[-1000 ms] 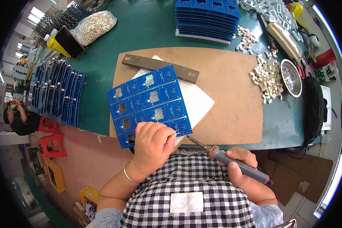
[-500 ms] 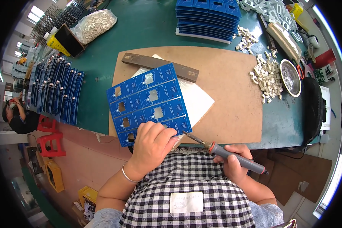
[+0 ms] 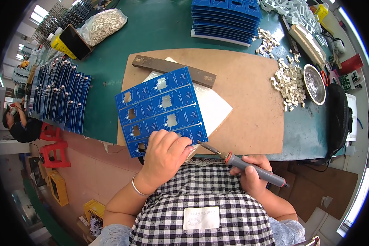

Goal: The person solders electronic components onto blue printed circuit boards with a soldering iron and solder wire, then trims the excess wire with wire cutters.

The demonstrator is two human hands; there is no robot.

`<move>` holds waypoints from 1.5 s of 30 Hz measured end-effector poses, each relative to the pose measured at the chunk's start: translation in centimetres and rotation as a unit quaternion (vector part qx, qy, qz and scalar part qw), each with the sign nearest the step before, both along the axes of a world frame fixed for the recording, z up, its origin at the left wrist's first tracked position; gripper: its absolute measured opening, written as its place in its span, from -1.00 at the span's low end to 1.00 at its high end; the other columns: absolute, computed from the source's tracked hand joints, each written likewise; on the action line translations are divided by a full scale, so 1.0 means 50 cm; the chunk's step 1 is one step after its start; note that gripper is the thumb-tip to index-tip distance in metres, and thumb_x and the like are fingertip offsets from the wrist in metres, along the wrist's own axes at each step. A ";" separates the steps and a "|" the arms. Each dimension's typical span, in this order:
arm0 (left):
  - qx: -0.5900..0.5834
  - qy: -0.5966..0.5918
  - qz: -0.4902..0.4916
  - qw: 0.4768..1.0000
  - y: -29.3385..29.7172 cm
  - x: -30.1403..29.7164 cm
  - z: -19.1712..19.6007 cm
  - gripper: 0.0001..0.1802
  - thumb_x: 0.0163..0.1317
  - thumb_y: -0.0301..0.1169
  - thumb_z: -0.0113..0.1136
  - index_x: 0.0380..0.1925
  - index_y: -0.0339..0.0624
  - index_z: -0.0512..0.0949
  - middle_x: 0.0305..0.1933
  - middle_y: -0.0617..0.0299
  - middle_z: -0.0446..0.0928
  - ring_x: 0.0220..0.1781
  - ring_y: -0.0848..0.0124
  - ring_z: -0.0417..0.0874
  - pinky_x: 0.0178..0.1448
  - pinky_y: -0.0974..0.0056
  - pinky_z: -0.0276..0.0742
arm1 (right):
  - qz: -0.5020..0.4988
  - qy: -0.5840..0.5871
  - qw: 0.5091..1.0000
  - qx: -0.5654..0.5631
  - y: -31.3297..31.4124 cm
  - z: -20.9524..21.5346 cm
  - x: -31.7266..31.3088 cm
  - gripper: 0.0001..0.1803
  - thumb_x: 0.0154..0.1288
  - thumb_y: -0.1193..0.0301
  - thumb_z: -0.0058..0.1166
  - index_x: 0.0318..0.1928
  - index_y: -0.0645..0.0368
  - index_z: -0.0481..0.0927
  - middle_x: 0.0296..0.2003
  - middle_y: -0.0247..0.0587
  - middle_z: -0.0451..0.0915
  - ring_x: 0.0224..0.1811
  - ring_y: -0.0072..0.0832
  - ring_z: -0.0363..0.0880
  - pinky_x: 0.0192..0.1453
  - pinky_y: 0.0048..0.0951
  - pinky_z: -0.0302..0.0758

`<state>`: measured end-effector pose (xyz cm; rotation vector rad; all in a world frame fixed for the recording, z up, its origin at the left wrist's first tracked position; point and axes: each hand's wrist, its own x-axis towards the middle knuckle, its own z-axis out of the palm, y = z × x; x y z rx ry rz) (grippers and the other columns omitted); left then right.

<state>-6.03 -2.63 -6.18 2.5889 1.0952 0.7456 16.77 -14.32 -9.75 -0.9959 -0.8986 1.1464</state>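
Note:
A blue circuit board panel (image 3: 151, 107) with several rectangular cut-outs lies tilted on a white pad (image 3: 215, 107). My left hand (image 3: 164, 158) is closed over its near edge, the thumb and forefinger near the panel's near right corner. A thin strand shows below those fingertips, too fine to make out. In my right hand (image 3: 255, 174) is a soldering iron (image 3: 260, 173) with a grey handle, its tip pointing left at that same corner, close to my left fingertips. Whether the tip touches the board is hard to see. A dark bar (image 3: 174, 70) lies across the pad behind the panel.
The pad rests on a brown board (image 3: 254, 123) on the green table. Finished-looking blue panels (image 3: 61, 94) stand upright at left; more panels (image 3: 225, 22) are stacked behind. Small metal parts (image 3: 289, 84) and a round dish (image 3: 314, 84) lie at right. Another person (image 3: 22, 123) sits far left.
My hands, the iron and the panel hold almost the same place. The view has shifted very slightly, and the person at far left has moved a little.

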 end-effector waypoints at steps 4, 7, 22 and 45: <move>0.001 0.000 0.001 1.000 0.000 0.001 0.000 -0.71 -0.10 -0.47 0.42 -0.36 -0.10 0.53 -0.43 0.28 0.46 -0.36 0.27 0.41 -0.22 0.21 0.28 | -0.004 0.001 1.000 -0.002 0.000 0.001 -0.001 -0.77 0.33 0.49 0.04 -0.06 0.38 0.45 -0.28 0.07 0.62 -0.32 -0.34 0.68 -0.18 -0.33 0.65; -0.001 0.001 0.001 1.000 0.000 0.001 0.001 -0.71 -0.09 -0.47 0.43 -0.36 -0.10 0.53 -0.43 0.28 0.45 -0.36 0.28 0.41 -0.22 0.21 0.28 | -0.007 -0.010 1.000 -0.007 -0.002 0.000 -0.002 -0.77 0.34 0.48 0.04 -0.07 0.37 0.45 -0.28 0.06 0.62 -0.33 -0.33 0.68 -0.20 -0.33 0.65; 0.003 0.003 0.003 1.000 0.000 0.002 0.001 -0.72 -0.09 -0.46 0.42 -0.36 -0.10 0.53 -0.43 0.28 0.45 -0.36 0.27 0.41 -0.23 0.21 0.28 | -0.020 0.020 0.999 -0.039 0.000 0.008 -0.009 -0.77 0.36 0.44 0.05 -0.09 0.37 0.46 -0.34 0.04 0.61 -0.36 -0.34 0.67 -0.20 -0.32 0.63; 0.071 -0.005 -0.028 0.997 -0.001 0.001 -0.007 -0.71 -0.18 -0.55 0.44 -0.38 -0.23 0.59 -0.48 0.21 0.39 -0.45 0.27 0.39 -0.37 0.22 0.31 | -0.019 -0.027 0.999 0.003 -0.001 -0.014 0.000 -0.81 0.32 0.50 0.04 -0.12 0.35 0.47 -0.32 0.04 0.63 -0.37 -0.35 0.69 -0.25 -0.39 0.64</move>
